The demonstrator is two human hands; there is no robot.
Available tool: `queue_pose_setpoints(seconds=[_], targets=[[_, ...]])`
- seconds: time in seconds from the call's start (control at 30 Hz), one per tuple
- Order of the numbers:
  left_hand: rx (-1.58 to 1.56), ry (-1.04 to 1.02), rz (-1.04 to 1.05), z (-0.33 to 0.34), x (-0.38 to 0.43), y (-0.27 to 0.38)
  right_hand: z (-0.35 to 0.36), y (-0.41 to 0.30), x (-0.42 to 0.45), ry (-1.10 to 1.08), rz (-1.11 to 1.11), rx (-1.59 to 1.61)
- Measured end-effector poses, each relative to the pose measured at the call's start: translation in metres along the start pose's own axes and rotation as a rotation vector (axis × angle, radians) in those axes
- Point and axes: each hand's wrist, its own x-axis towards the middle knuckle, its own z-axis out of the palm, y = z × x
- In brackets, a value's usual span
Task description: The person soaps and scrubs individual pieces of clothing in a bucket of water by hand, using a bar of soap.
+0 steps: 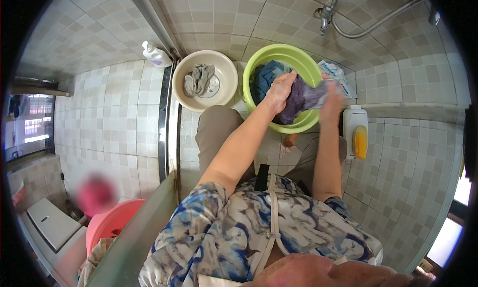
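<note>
A lime-green basin (258,55) stands on the tiled floor in front of my knees. Stretched across it between both hands is a wet purple cloth (295,100). My left hand (281,92), wet with some suds, grips the cloth's left part over the basin. At the right rim, my right hand (331,100) is blurred by motion; the other end of the cloth is bunched in it. Dark blue fabric (268,78) lies in sudsy water at the basin's left side, partly hidden by my left hand.
A beige basin (179,83) holding a grey cloth (198,79) sits to the left. Behind the green basin lies a printed plastic packet (338,78). A white container with a yellow-handled brush or scoop (360,141) is at right. A white bottle (156,55) stands beyond the metal door track (172,137).
</note>
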Motion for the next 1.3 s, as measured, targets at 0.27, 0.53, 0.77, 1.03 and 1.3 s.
queue_pose_setpoints(seconds=[0.27, 0.53, 0.77, 1.03, 1.3], targets=[[0.018, 0.288, -0.027, 0.002, -0.010, -0.007, 0.087, -0.017, -0.027, -0.091, -0.365, -0.832], [1.396, 0.319, 0.262, -0.017, -0.009, 0.015, 0.109, -0.032, -0.072, -0.130, -0.350, -0.763], [0.056, 0.308, -0.116, -0.006, 0.002, -0.007, 0.085, 0.004, 0.002, -0.023, -0.230, -0.959], [0.602, 0.488, 0.119, -0.007, -0.010, 0.016, 0.102, -0.029, -0.067, -0.213, -0.457, -0.797], [0.163, 0.335, 0.009, -0.010, -0.004, -0.001, 0.083, -0.007, -0.029, -0.114, -0.277, -0.988]])
